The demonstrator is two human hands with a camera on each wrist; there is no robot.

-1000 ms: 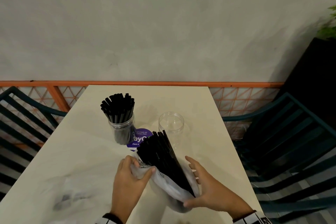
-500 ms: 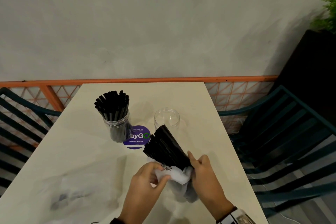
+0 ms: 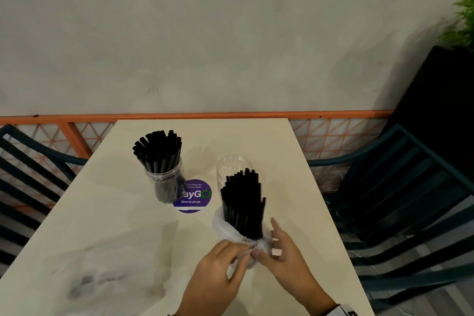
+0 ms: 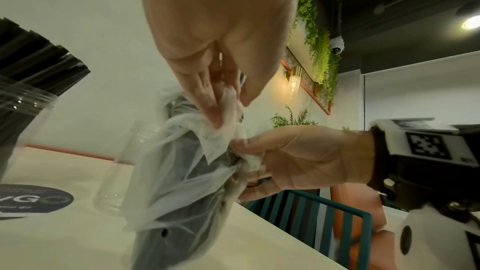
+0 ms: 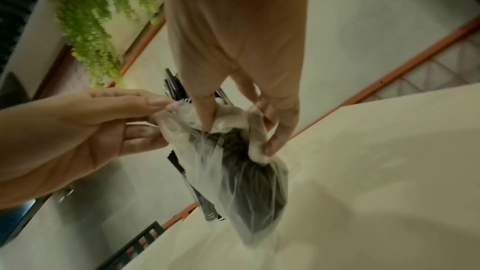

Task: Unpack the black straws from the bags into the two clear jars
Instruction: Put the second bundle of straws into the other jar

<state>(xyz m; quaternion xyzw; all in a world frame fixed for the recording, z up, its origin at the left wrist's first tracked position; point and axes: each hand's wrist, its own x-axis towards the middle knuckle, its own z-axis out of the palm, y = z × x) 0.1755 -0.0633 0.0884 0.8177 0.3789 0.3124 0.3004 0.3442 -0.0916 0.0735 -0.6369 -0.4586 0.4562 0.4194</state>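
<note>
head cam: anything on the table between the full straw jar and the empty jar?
Only the round purple sticker, flat on the table between the full jar and the empty jar; head view shows it.

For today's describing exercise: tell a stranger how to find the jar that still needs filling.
Start at the cream table against the grey wall and find the round purple sticker near its middle. A jar stands on either side of it: the left jar is packed with black straws. The empty clear jar is the right one, partly hidden behind the bagged straw bundle.
</note>
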